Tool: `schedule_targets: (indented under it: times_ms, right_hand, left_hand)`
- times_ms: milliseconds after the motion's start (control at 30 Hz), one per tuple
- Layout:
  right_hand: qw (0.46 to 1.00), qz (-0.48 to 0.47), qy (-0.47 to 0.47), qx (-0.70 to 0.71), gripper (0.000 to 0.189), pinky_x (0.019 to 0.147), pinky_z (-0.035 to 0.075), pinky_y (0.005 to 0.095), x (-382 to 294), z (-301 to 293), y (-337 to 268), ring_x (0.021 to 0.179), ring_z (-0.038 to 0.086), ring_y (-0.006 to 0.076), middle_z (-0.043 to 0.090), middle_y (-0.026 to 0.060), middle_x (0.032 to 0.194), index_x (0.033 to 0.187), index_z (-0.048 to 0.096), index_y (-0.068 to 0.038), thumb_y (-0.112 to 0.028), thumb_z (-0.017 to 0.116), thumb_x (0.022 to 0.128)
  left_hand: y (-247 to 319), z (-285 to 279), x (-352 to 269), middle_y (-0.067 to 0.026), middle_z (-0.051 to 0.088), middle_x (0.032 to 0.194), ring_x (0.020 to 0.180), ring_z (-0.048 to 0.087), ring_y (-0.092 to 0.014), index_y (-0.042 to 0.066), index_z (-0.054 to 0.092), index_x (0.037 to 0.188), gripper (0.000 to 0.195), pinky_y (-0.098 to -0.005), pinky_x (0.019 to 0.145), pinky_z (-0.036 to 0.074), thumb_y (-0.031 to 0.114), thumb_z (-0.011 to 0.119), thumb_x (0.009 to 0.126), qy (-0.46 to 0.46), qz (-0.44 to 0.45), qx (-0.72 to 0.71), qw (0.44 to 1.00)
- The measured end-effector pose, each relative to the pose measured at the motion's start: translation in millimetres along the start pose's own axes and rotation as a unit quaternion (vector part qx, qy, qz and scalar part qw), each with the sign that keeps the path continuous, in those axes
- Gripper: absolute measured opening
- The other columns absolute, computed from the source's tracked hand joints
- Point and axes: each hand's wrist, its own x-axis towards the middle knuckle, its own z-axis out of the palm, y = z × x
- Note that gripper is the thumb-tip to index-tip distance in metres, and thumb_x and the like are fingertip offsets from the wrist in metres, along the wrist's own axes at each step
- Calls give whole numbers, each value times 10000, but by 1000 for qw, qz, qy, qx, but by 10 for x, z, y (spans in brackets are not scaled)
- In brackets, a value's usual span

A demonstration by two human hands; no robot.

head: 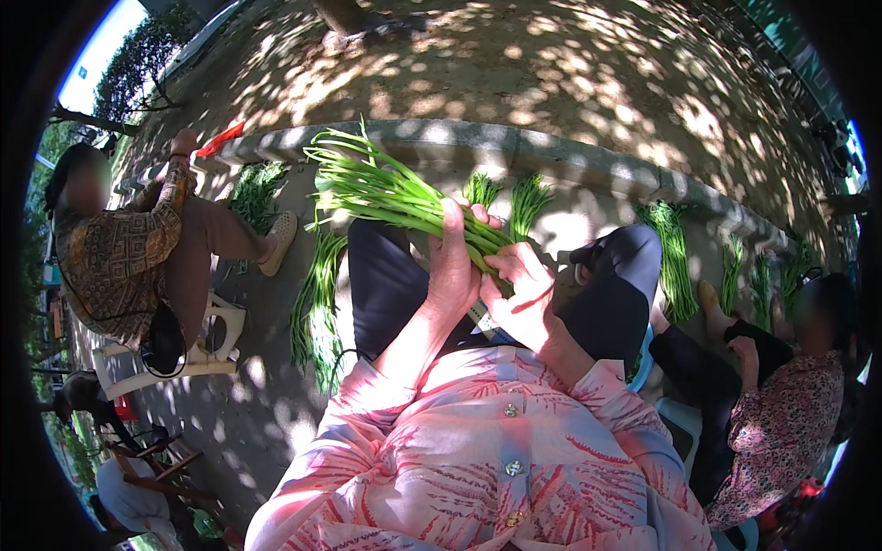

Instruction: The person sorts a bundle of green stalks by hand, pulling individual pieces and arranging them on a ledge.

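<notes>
Above my lap, my left hand [452,258] is wrapped around a bunch of long green vegetable stems [393,189], thumb on top. The bunch lies aslant, its loose, spread end pointing up and left. At its narrower lower right end, my right hand [521,293] has thumb and fingers curled in on the stems; the exact pinch point is partly hidden. Just below the hands, a light patterned strip [486,322] shows between my dark-trousered legs; what it belongs to is unclear. Beyond my knees, two smaller green bunches [529,204] lie on the ground.
A long heap of green stems [320,296] lies left of my leg, another bunch [668,262] to the right. A stone kerb [586,151] curves across ahead. One person sits at left on a white plastic chair [220,330]; another sits close at right. A blue basin rim [645,358] shows beside me.
</notes>
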Motion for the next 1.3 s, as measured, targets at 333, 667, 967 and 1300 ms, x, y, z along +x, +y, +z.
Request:
schedule_targets:
  times_ms: [333, 667, 967, 1300]
  right_hand:
    - [994, 61, -83, 25, 222, 590, 477, 366, 4, -103, 36, 686, 578, 314, 558, 146, 785, 877, 521, -34, -7, 604, 673]
    - [996, 36, -77, 25, 166, 560, 459, 318, 6, -133, 48, 644, 558, 263, 531, 116, 744, 779, 562, -11, -5, 662, 646]
    - [975, 128, -166, 71, 262, 614, 471, 318, -38, -426, 293, 686, 584, 234, 573, 120, 764, 862, 562, 10, -15, 688, 634]
    - [969, 230, -21, 91, 230, 533, 458, 220, 31, -732, 673, 562, 565, 103, 592, 80, 712, 861, 598, 10, -101, 686, 679]
  left_hand:
    - [-26, -138, 50, -45, 461, 808, 779, 475, -179, 88, 422, 928, 329, -339, 730, 429, 396, 514, 858, 1, -4, 52, 999]
    - [42, -173, 131, -2, 420, 588, 551, 455, -152, 124, 426, 760, 336, -380, 599, 463, 430, 546, 825, 152, -105, -57, 981]
    - [268, -356, 263, 22, 403, 561, 524, 446, -137, 137, 435, 769, 290, -371, 596, 452, 380, 584, 819, 102, -88, -65, 989]
    - [308, -389, 344, 35, 410, 573, 539, 450, -131, 139, 471, 747, 251, -369, 657, 461, 358, 554, 835, 97, -100, -84, 987]
